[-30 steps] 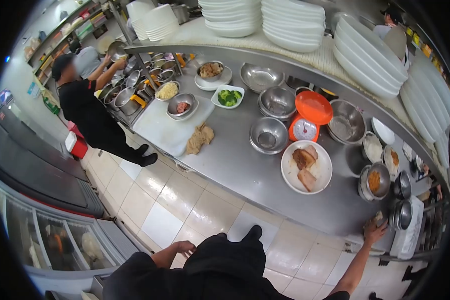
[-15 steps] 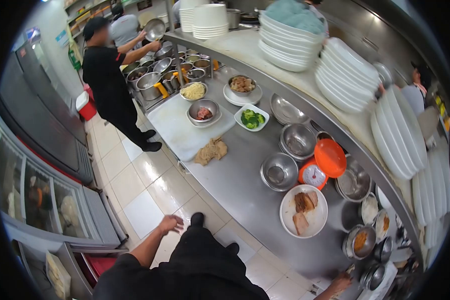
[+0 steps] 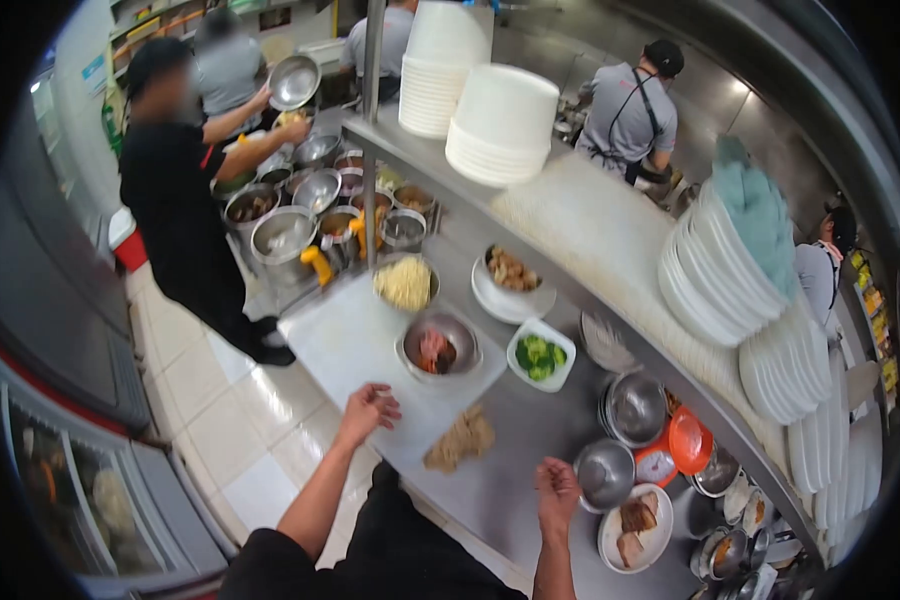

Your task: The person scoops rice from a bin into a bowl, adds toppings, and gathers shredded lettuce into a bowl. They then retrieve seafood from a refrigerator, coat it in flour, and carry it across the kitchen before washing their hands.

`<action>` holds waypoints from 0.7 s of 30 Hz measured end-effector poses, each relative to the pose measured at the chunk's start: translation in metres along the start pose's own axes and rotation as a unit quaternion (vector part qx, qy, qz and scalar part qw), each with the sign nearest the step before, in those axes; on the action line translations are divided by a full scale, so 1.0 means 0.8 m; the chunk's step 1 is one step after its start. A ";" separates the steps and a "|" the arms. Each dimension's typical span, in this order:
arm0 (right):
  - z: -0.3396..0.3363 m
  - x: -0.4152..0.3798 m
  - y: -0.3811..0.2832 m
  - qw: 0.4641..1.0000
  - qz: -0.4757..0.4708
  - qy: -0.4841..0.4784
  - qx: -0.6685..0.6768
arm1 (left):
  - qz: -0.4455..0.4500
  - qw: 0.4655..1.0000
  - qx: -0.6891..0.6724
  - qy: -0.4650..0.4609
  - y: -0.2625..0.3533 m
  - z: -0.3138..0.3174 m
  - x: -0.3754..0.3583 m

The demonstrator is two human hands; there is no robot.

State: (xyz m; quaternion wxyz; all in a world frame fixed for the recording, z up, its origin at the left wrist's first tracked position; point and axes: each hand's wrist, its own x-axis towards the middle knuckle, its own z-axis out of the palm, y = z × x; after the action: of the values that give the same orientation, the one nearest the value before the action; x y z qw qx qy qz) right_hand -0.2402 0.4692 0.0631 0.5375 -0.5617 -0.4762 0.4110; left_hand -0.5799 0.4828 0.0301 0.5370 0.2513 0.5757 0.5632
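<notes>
My left hand (image 3: 372,410) is open over the front edge of the white cutting board (image 3: 345,345), its fingers loosely apart and nothing in them. My right hand (image 3: 558,485) hovers by a steel bowl (image 3: 606,472), fingers loosely bent, with nothing visible in it. Between my hands a crumpled tan cloth (image 3: 460,440) lies against the board's edge. On the board stands a metal bowl of reddish meat (image 3: 436,350), with a bowl of shredded pale yellow food (image 3: 405,283) behind it. A white dish of broccoli (image 3: 540,357) sits to their right.
A white bowl of cooked meat pieces (image 3: 635,525) and an orange scale (image 3: 660,462) are at the right. Stacked white plates (image 3: 720,270) and tubs (image 3: 500,120) fill the shelf above. A co-worker in black (image 3: 175,190) stands left, by several pots.
My view has shifted toward the cutting board. Both hands have come forward, the left up to the board and the right from the far right end of the counter.
</notes>
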 end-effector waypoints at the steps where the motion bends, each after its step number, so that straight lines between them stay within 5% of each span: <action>1: 0.031 0.016 -0.006 0.999 0.037 -0.038 -0.007 | -0.023 1.000 -0.003 -0.017 0.006 0.002 0.019; 11: 0.198 0.141 0.024 0.967 0.228 -0.085 0.075 | -0.136 0.987 0.003 -0.086 0.016 0.007 0.105; 16: 0.245 0.238 0.052 0.955 0.225 -0.065 0.184 | -0.151 0.980 -0.019 -0.131 0.005 0.000 0.120; 21: 0.288 0.315 0.089 0.914 0.332 0.014 0.233 | -0.154 0.980 -0.013 -0.127 0.010 0.005 0.125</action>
State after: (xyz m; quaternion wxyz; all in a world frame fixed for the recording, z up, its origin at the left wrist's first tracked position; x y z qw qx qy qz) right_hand -0.4051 0.7667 -0.0147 0.4920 -0.5520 -0.1458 0.6573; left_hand -0.6084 0.5758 0.0045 0.6891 0.2224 0.5271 0.4447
